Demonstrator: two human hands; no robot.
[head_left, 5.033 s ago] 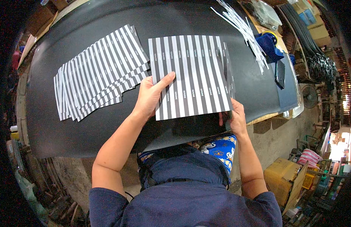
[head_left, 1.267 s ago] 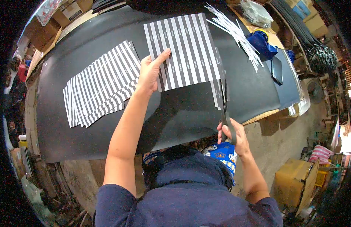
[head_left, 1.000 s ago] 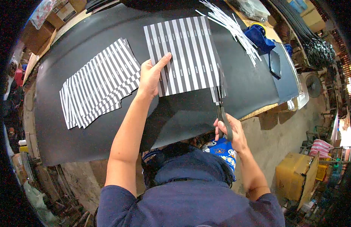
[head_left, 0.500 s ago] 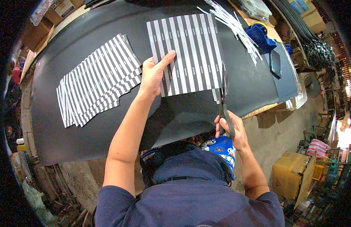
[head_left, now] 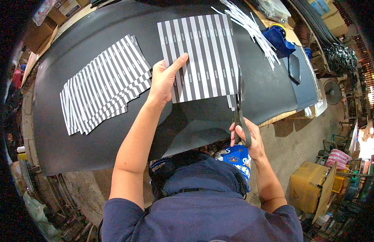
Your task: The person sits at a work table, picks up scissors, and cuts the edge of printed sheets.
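Observation:
A black-and-white striped sheet [head_left: 203, 60] is pinched at its left edge by my left hand [head_left: 165, 78], thumb on top. My right hand [head_left: 249, 137] grips black scissors [head_left: 240, 121], whose blades lie along the right edge of the sheet. Below that lower right corner, a bit of striped material sticks out. To the left, a fanned pile of similar striped sheets [head_left: 106, 84] rests on the black table surface [head_left: 94, 149]. Thin white strips [head_left: 251, 32] lie in a loose bundle at the upper right.
Right of the strips are a dark blue cloth [head_left: 279, 42], a yellow roll [head_left: 278, 28] and a black phone-like object [head_left: 294, 68]. A clear plastic container [head_left: 273, 10] stands behind them. On the floor at lower right sits a cardboard box [head_left: 308, 185].
Five seconds ago no scissors were visible at my right hand; they have since come to the sheet's right edge. The sheet has moved farther up the table. Little differs from half a second ago.

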